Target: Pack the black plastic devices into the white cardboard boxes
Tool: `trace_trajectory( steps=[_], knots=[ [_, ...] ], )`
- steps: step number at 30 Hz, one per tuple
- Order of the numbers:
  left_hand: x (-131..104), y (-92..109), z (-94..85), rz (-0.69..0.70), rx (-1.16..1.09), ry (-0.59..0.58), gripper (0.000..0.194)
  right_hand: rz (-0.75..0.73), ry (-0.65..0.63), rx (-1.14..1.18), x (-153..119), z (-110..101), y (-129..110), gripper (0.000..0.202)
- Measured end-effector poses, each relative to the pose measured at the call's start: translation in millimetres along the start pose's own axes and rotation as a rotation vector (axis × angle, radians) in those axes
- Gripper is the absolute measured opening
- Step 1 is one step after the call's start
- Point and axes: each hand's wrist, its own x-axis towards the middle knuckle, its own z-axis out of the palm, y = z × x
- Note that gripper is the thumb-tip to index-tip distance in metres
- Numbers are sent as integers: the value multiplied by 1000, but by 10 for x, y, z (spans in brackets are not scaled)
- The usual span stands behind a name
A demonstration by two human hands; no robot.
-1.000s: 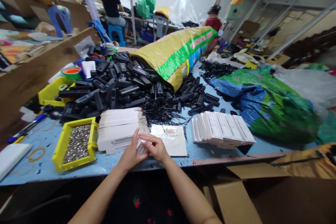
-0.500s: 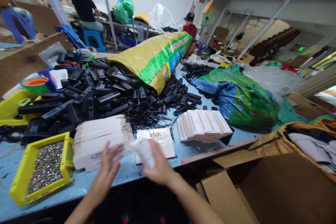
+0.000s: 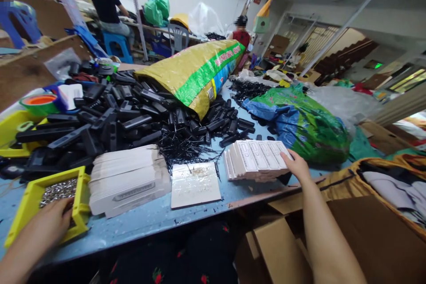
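Observation:
My left hand [image 3: 55,219] reaches into a yellow bin [image 3: 80,186] of small shiny metal pieces [image 3: 58,191]. Its fingers bend down among the pieces, and their tips are hidden. At the right end of a stack of white printed boxes [image 3: 256,157], my right hand [image 3: 297,166] grips the endmost box, fingers over its top edge. Beside the bin leans a row of flat white cartons [image 3: 129,182]. Between the cartons and the stack lies a white board [image 3: 195,185] with a shiny, stained surface.
Black plastic housings [image 3: 109,124] heap up behind the cartons, with thin black strips [image 3: 179,142] alongside. A yellow-green sack [image 3: 199,71] lies across the table. A green-blue bag [image 3: 306,120] rests to the right, and an open cardboard box [image 3: 279,248] stands below the edge. Two people sit farther back.
My hands have moved apart from above the white board. The left went left into the yellow bin; the right moved right to the stack. The white piece held earlier has left the middle.

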Motion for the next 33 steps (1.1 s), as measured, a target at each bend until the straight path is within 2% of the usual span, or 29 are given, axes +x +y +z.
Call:
trace_trajectory(
  steps=[2,4,6,7,8,9,11,14,16,18,21,24,26,28,30,32,33],
  knots=[
    [-31,146,-146,-33,24,-86,26,5,10,-40,-38,-36,-59,54],
    [-66,236,-264,-57,46,-143,27,-70,138,-66,-121,-79,-235,57],
    [-102,273,-327,-109,58,-156,28,-271,372,19,-274,0,-578,56],
    [-118,278,-339,-134,65,-153,29,-406,449,111,-372,119,-810,51],
    [-130,277,-340,-154,75,-140,30,-523,437,230,-474,295,-1073,44],
    [-141,272,-336,-168,84,-117,31,-615,318,293,-569,523,-1352,38],
    [-162,261,-328,-164,79,-52,32,-731,-55,202,-699,1070,-1899,34],
    [-243,256,-370,-149,-24,70,35,-716,-198,89,-689,1812,-2505,48],
    [-357,268,-432,-195,-156,129,39,-686,-220,49,-593,2080,-2693,50],
    [-513,293,-479,-288,-328,160,42,-686,-230,28,-496,2141,-2718,43],
    [-753,368,-428,-438,-683,160,44,-677,-216,14,-454,1970,-2543,36],
    [-902,549,-220,-518,-1153,103,50,-593,-142,63,-625,1721,-2206,38],
    [-937,757,-51,-533,-1358,-2,52,-490,-128,292,-865,1615,-1946,39],
    [-936,1021,99,-520,-1437,-136,51,-358,-263,644,-1179,1578,-1722,43],
    [-923,1306,224,-476,-1498,-262,47,-204,-522,970,-1520,1584,-1600,49],
    [-921,1575,333,-443,-1573,-361,41,-28,-727,1234,-1848,1589,-1615,46],
    [-928,1696,384,-439,-1612,-391,39,49,-776,1352,-1997,1583,-1669,41]
  ],
)
